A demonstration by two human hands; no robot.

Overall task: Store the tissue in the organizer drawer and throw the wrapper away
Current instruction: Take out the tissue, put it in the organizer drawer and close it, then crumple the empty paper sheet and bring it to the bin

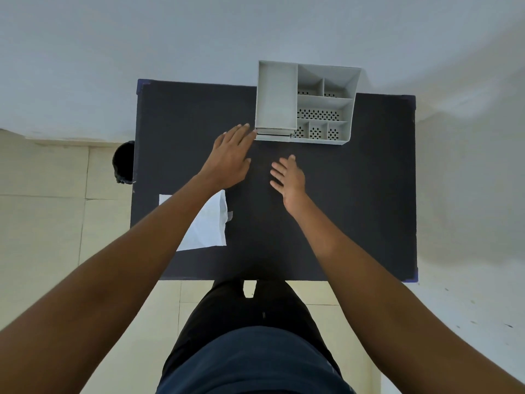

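While both hands spread empty, the left hand (230, 157) fingertips touch the organizer (305, 102); right hand (288, 179) hovers nearby.

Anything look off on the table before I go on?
Nothing is spilled or damaged. The grey organizer overhangs the table's far edge. The white tissue pack lies flat, partly hidden under the left forearm. Both hands are empty.
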